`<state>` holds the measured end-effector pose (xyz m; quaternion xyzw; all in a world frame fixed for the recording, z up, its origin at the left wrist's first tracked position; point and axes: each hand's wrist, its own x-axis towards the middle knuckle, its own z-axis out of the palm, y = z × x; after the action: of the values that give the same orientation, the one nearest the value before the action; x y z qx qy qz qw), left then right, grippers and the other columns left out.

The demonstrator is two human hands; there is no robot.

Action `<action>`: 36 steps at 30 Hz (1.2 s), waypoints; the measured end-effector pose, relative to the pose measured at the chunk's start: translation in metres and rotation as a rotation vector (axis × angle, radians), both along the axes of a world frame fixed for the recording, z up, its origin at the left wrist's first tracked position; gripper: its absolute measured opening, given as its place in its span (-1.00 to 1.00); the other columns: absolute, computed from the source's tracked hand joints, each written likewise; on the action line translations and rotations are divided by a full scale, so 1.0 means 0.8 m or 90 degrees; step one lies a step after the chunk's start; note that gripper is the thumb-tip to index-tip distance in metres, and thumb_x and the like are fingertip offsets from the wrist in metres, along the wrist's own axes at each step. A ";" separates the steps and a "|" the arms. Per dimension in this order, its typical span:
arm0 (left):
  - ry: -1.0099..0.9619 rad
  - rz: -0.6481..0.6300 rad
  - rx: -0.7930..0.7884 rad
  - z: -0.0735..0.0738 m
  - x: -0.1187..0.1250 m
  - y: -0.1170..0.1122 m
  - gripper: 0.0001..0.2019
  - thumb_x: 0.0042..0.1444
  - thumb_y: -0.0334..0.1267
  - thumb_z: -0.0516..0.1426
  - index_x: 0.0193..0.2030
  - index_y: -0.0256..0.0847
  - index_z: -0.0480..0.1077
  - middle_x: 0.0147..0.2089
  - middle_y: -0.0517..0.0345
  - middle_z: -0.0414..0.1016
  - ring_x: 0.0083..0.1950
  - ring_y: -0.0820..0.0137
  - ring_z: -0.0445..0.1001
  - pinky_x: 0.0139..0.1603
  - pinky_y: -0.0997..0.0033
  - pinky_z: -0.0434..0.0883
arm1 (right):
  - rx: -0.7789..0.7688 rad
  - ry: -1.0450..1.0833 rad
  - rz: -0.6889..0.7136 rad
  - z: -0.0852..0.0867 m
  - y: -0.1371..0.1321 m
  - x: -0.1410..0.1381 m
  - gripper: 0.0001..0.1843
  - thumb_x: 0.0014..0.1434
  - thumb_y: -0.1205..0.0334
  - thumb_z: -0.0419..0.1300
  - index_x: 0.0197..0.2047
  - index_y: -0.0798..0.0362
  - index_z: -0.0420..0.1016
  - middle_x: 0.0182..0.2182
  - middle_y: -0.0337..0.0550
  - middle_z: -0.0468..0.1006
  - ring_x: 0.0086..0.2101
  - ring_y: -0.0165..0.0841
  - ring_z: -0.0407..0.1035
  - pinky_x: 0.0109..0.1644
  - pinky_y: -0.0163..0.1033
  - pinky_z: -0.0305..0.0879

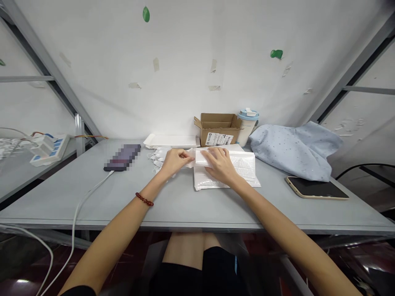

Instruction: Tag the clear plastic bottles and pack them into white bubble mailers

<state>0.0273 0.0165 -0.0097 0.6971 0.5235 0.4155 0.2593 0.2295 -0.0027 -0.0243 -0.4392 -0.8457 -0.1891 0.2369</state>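
A white padded mailer [243, 168] lies on the grey table, its flap folded across the upper side. My left hand [175, 161] is closed in a pinch on a thin translucent strip [191, 158] at the flap's left end. On top of the mailer, my right hand [220, 164] grips the flap with bent fingers; its palm side is hidden. Just behind my left hand lie several small white items with thin loops [157, 155], partly covered by that hand.
At the back stand an open cardboard box [219, 125], a blue-lidded cup [247, 127] and flat white packets [171, 141]. A light blue cloth [293, 148] and a phone [317, 188] lie right. Left, another phone [121, 158] has a white cable [82, 201] crossing the table's edge.
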 end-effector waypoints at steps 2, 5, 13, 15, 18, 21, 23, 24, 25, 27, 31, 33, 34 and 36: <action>0.019 0.001 -0.012 0.003 -0.011 0.004 -0.78 -0.18 -0.12 0.23 -0.53 -0.27 0.46 -0.53 0.15 0.47 -0.45 0.40 0.37 -0.42 0.43 0.26 | -0.002 0.008 -0.016 0.002 0.000 0.001 -0.48 0.05 0.32 0.14 0.12 0.09 0.28 0.02 0.12 0.32 0.00 -0.11 0.14 0.05 -0.05 -0.03; 0.060 -0.009 -0.068 0.009 -0.033 0.011 -0.78 -0.19 -0.15 0.22 -0.45 -0.27 0.50 -0.47 0.12 0.50 -0.46 0.39 0.38 -0.44 0.42 0.26 | -0.003 0.018 -0.042 0.003 0.001 0.005 -0.47 0.04 0.32 0.15 0.13 0.09 0.27 0.02 0.12 0.31 -0.02 -0.11 0.15 0.05 -0.05 -0.02; 0.189 -0.020 -0.056 0.001 -0.046 0.021 -0.82 -0.23 -0.30 0.17 -0.41 -0.18 0.54 -0.31 0.06 0.59 -0.29 0.22 0.50 -0.18 0.28 0.37 | -0.015 0.024 -0.065 0.003 0.003 0.009 -0.46 0.04 0.34 0.13 0.13 0.08 0.24 0.03 0.13 0.29 -0.02 -0.10 0.14 0.05 -0.04 -0.02; 0.204 -0.004 -0.016 -0.007 -0.044 0.025 -0.84 -0.23 -0.31 0.17 -0.43 -0.15 0.54 -0.34 0.06 0.59 -0.29 0.18 0.50 -0.17 0.26 0.37 | -0.018 0.021 -0.067 0.003 0.002 0.009 -0.46 0.04 0.34 0.13 0.13 0.08 0.25 0.03 0.13 0.29 -0.02 -0.10 0.14 0.05 -0.04 -0.02; 0.198 0.006 0.024 -0.019 -0.043 0.030 -0.88 -0.27 -0.31 0.21 -0.48 -0.12 0.53 -0.39 0.05 0.58 -0.27 0.13 0.50 -0.21 0.27 0.36 | -0.017 0.019 -0.065 0.003 0.002 0.008 -0.46 0.04 0.34 0.13 0.13 0.08 0.24 0.03 0.12 0.29 -0.02 -0.10 0.13 0.05 -0.04 -0.02; 0.208 0.009 0.037 -0.025 -0.043 0.032 -0.86 -0.30 -0.33 0.24 -0.48 -0.11 0.53 -0.41 0.05 0.57 -0.26 0.12 0.49 -0.23 0.30 0.35 | -0.019 0.016 -0.064 0.002 0.003 0.007 -0.46 0.03 0.34 0.13 0.13 0.08 0.24 0.03 0.13 0.29 -0.02 -0.09 0.13 0.04 -0.03 -0.02; 0.218 0.028 0.045 -0.023 -0.042 0.031 -0.82 -0.27 -0.31 0.23 -0.42 -0.12 0.54 -0.38 0.05 0.57 -0.28 0.16 0.49 -0.23 0.32 0.35 | -0.015 0.018 -0.061 0.001 0.004 0.008 -0.46 0.03 0.34 0.13 0.13 0.08 0.24 0.03 0.14 0.29 -0.01 -0.08 0.13 0.04 -0.03 -0.02; 0.204 0.043 0.053 -0.020 -0.040 0.030 -0.80 -0.25 -0.30 0.23 -0.37 -0.13 0.53 -0.36 0.05 0.57 -0.31 0.19 0.48 -0.24 0.33 0.35 | -0.012 0.020 -0.060 0.001 0.004 0.008 -0.46 0.03 0.33 0.14 0.13 0.08 0.25 0.03 0.14 0.29 -0.01 -0.08 0.13 0.04 -0.03 -0.02; 0.175 0.059 0.063 -0.016 -0.039 0.029 -0.77 -0.22 -0.27 0.22 -0.32 -0.14 0.52 -0.34 0.06 0.57 -0.33 0.23 0.47 -0.24 0.34 0.35 | -0.008 0.022 -0.058 0.001 0.004 0.008 -0.46 0.03 0.33 0.14 0.12 0.08 0.25 0.03 0.14 0.30 -0.02 -0.08 0.13 0.04 -0.03 -0.01; 0.067 0.080 0.072 -0.006 -0.037 0.024 -0.69 -0.17 -0.22 0.21 -0.21 -0.19 0.47 -0.31 0.08 0.55 -0.37 0.32 0.44 -0.28 0.36 0.35 | -0.004 0.024 -0.060 0.001 0.004 0.009 -0.46 0.02 0.33 0.14 0.12 0.08 0.26 0.03 0.14 0.30 -0.02 -0.08 0.14 0.04 -0.03 -0.01; -0.206 0.053 0.037 0.015 -0.032 0.013 -0.60 -0.11 -0.17 0.20 -0.09 -0.24 0.34 -0.36 0.13 0.50 -0.39 0.39 0.42 -0.44 0.44 0.34 | -0.013 0.019 -0.072 0.001 0.004 0.009 -0.45 0.02 0.33 0.14 0.13 0.10 0.26 0.03 0.15 0.29 -0.03 -0.08 0.14 0.04 -0.03 -0.01; -0.292 0.039 0.012 0.022 -0.029 0.008 -0.60 -0.12 -0.18 0.22 -0.12 -0.26 0.32 -0.38 0.13 0.49 -0.38 0.39 0.44 -0.44 0.44 0.36 | -0.016 0.020 -0.075 0.001 0.004 0.009 -0.45 0.02 0.33 0.14 0.13 0.10 0.25 0.03 0.14 0.29 -0.03 -0.08 0.13 0.04 -0.03 -0.01; -0.318 0.035 0.000 0.024 -0.028 0.007 -0.62 -0.13 -0.18 0.23 -0.15 -0.26 0.32 -0.38 0.13 0.50 -0.37 0.39 0.45 -0.42 0.43 0.38 | -0.015 0.022 -0.075 0.001 0.004 0.009 -0.45 0.02 0.33 0.13 0.13 0.10 0.25 0.03 0.14 0.29 -0.03 -0.08 0.13 0.04 -0.03 -0.01; -0.349 0.026 -0.025 0.026 -0.024 0.004 -0.64 -0.13 -0.20 0.25 -0.19 -0.28 0.31 -0.38 0.12 0.50 -0.36 0.40 0.47 -0.37 0.40 0.41 | -0.014 0.027 -0.077 0.001 0.004 0.009 -0.46 0.03 0.34 0.12 0.12 0.09 0.25 0.02 0.14 0.30 -0.03 -0.08 0.13 0.04 -0.03 -0.01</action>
<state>0.0077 0.0201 0.0111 0.5431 0.4557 0.5833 0.3964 0.2367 0.0008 -0.0234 -0.4959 -0.8146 -0.1842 0.2377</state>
